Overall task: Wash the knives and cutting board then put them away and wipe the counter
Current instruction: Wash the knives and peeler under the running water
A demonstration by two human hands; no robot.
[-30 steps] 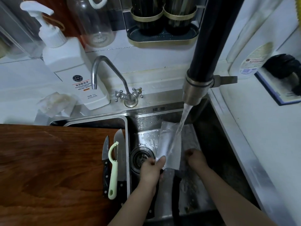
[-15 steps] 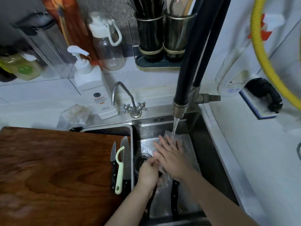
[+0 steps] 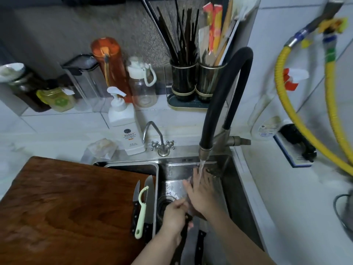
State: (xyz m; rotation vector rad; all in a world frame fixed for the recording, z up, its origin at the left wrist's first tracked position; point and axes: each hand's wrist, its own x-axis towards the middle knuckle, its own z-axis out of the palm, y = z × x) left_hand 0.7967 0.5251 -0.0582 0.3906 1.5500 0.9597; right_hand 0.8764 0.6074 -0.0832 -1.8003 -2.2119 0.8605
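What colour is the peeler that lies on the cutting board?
Pale green; the peeler shows clearly in the head view, lying across the knives.

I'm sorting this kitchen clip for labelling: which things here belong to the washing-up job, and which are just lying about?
Part of the job:
cleaver under the right hand, its handle gripped by the left hand
running tap
sink
wooden cutting board
two knives on the board
green peeler
soap bottle

Lying about:
orange bottle
clear bottle
chopstick holders
yellow hose
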